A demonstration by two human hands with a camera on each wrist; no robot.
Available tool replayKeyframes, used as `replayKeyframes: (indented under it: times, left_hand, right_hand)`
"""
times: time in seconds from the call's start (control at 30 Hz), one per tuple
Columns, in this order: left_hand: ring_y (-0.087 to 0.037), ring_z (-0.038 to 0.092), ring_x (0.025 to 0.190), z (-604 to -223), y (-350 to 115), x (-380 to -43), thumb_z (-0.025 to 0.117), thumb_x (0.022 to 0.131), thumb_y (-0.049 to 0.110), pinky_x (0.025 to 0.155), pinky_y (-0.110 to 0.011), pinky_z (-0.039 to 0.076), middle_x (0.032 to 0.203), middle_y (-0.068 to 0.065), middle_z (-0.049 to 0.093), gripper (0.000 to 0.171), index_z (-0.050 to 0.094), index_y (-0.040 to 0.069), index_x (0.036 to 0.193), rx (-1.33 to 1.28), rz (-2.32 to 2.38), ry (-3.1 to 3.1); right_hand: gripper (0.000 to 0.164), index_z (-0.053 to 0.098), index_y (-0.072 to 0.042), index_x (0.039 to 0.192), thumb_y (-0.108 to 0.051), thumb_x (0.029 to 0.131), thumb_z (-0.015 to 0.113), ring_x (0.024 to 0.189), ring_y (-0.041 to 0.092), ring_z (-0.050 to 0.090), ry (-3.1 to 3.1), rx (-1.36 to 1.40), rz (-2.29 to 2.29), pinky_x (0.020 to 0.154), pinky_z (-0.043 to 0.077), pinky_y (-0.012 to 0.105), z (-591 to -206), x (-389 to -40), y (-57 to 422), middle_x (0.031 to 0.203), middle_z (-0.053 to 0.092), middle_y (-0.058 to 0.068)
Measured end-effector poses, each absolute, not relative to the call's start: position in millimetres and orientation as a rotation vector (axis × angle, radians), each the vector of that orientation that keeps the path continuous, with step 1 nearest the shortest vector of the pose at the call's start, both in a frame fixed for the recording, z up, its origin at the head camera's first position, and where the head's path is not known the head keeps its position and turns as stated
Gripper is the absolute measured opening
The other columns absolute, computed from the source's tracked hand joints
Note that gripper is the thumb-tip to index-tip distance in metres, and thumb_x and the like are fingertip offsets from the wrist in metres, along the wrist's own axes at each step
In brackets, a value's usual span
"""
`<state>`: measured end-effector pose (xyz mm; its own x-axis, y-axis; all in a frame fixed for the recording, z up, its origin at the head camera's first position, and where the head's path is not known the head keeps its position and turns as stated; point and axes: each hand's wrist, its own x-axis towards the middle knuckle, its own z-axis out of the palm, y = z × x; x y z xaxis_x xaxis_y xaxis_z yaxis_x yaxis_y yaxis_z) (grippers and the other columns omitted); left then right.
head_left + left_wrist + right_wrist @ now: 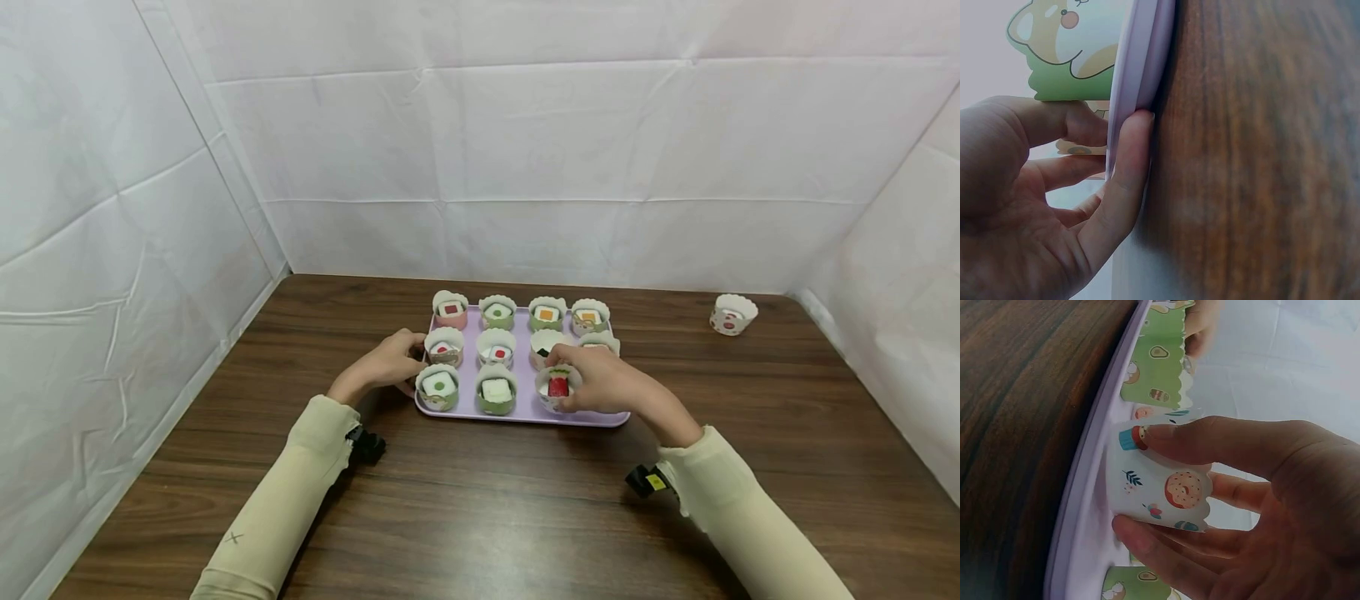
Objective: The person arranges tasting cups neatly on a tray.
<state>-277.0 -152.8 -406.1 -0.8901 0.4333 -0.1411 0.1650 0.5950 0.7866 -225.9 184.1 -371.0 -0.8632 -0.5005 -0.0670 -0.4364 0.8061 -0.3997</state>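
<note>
My left hand (390,360) pinches the left edge of a lilac tray (458,412), thumb above the rim and a finger underneath in the left wrist view. Several paper baking cups stand on the tray in rows, most showing small white pieces topped with coloured shapes. At the front, my right hand (600,379) grips a white paper cup (1154,478) printed with a doughnut and cupcakes; a red piece (558,384) with a green top sits inside. Next to the held cup, a green cup (1138,584) shows partly in the right wrist view, hidden under my hand in the head view.
A lone white paper cup (733,314) with a dotted print stands at the back right of the brown wooden table (480,517). White sheeting (525,150) closes off the back and both sides.
</note>
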Motion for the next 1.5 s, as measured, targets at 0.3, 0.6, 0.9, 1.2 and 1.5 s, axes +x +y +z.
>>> replayKeyframes:
  times: [0.3, 0.6, 0.9, 1.2, 1.5]
  left_hand:
    - [-0.030, 0.057, 0.090, -407.1, -151.6, -277.8, 0.053, 0.089, 0.006, 0.059, -0.034, 0.061, 0.117, -0.021, 0.040, 0.031, 0.057, 0.001, 0.119, 0.487, 1.194, 2.504]
    - [-0.030, 0.057, 0.089, -406.4, -152.6, -277.6, 0.052, 0.090, 0.005, 0.059, -0.035, 0.061, 0.117, -0.023, 0.039, 0.033, 0.056, -0.001, 0.121, 0.490, 1.201, 2.491]
    - [-0.029, 0.057, 0.089, -399.3, -150.6, -272.3, 0.052, 0.091, 0.004, 0.063, -0.041, 0.062, 0.121, -0.028, 0.038, 0.034, 0.054, -0.005, 0.123, 0.489, 1.201, 2.481]
    - [-0.030, 0.057, 0.090, -405.1, -151.8, -276.4, 0.053, 0.090, 0.004, 0.059, -0.035, 0.061, 0.119, -0.022, 0.039, 0.032, 0.056, 0.000, 0.121, 0.481, 1.200, 2.492]
    - [-0.031, 0.056, 0.092, -404.2, -152.1, -276.3, 0.054, 0.089, 0.005, 0.059, -0.035, 0.061, 0.117, -0.022, 0.040, 0.032, 0.057, 0.001, 0.121, 0.471, 1.192, 2.498]
  right_hand:
    - [0.052, 0.057, -0.019, 0.117, -0.020, 0.072, 0.083, 0.088, 0.020, 0.053, 2.792, -0.715, -0.546, 0.079, 0.048, 0.035, -373.7, -225.5, 184.6, 0.109, 0.066, 0.005]
    - [0.057, 0.054, -0.022, 0.121, -0.021, 0.072, 0.083, 0.083, 0.018, 0.050, 2.762, -0.717, -0.527, 0.074, 0.045, 0.030, -374.6, -224.1, 182.2, 0.107, 0.065, 0.002]
    - [0.063, 0.052, -0.021, 0.128, -0.023, 0.073, 0.083, 0.097, 0.019, 0.054, 2.764, -0.734, -0.506, 0.085, 0.049, 0.037, -375.8, -223.9, 181.2, 0.127, 0.061, 0.004]
    - [0.068, 0.046, -0.019, 0.130, -0.022, 0.072, 0.083, 0.078, 0.014, 0.056, 2.678, -0.732, -0.609, 0.070, 0.050, 0.029, -364.3, -221.5, 189.2, 0.115, 0.063, 0.012]
    - [0.067, 0.044, -0.012, 0.133, -0.020, 0.077, 0.081, 0.100, 0.027, 0.065, 2.559, -0.697, -0.751, 0.079, 0.058, 0.035, -344.8, -221.7, 212.2, 0.113, 0.063, 0.016]
